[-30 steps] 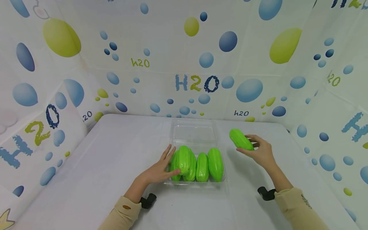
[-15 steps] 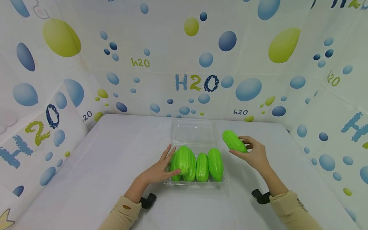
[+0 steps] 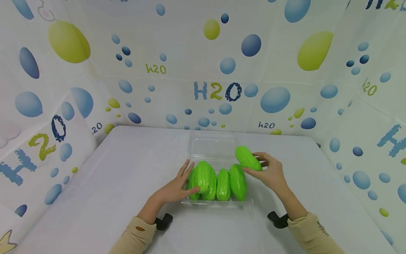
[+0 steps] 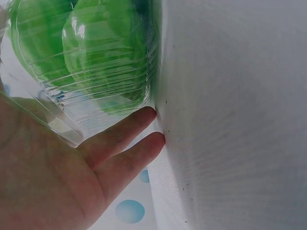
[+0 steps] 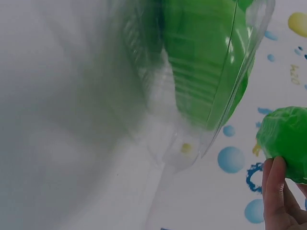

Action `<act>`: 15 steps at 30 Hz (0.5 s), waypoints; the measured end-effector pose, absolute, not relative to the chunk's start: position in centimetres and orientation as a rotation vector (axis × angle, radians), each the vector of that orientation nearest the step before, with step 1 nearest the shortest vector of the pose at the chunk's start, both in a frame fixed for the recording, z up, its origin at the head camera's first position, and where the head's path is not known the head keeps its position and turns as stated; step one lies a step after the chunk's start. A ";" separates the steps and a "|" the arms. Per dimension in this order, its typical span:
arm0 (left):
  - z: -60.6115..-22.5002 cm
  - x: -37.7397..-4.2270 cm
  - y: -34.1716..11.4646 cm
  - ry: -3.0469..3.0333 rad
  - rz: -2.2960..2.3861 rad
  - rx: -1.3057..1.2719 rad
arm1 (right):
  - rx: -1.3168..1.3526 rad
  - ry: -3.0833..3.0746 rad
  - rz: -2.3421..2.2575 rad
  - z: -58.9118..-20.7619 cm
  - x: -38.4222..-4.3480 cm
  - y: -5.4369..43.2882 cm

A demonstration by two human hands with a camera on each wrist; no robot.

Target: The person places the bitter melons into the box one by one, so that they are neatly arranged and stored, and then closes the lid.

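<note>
A clear plastic clamshell box (image 3: 219, 202) lies on the table with its lid (image 3: 213, 146) laid back. Several bright green, ribbed, cucumber-like pieces (image 3: 223, 185) stand side by side in it, one on top at the left. My left hand (image 3: 174, 188) rests at the box's left side, fingers extended, thumb over the pieces; in the left wrist view two fingertips (image 4: 148, 115) meet the table by the ribbed box wall (image 4: 120, 91). With my right hand (image 3: 269, 173) I pinch another green piece (image 3: 247, 158) above the box's back right corner, tilted.
A white cloth-covered table (image 3: 136, 155) carries the box. Behind and at both sides hangs a white curtain (image 3: 177, 88) with blue and green spots and H2O lettering. A black camera mount sits at each wrist, the right one (image 3: 278, 219) low over the table.
My right hand has moved left and slightly down with the green piece, from beside the box to over its right edge. My left hand has stayed in place.
</note>
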State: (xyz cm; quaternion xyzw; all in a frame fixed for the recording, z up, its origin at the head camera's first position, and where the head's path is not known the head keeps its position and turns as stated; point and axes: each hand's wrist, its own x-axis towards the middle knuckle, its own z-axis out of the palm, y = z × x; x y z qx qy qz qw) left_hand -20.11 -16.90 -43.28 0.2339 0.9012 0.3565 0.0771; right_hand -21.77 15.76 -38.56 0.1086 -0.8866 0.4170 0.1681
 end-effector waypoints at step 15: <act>-43.1 -20.0 -16.8 2.693 1.075 0.700 | 0.333 -2.497 1.254 -38.7 -21.0 13.0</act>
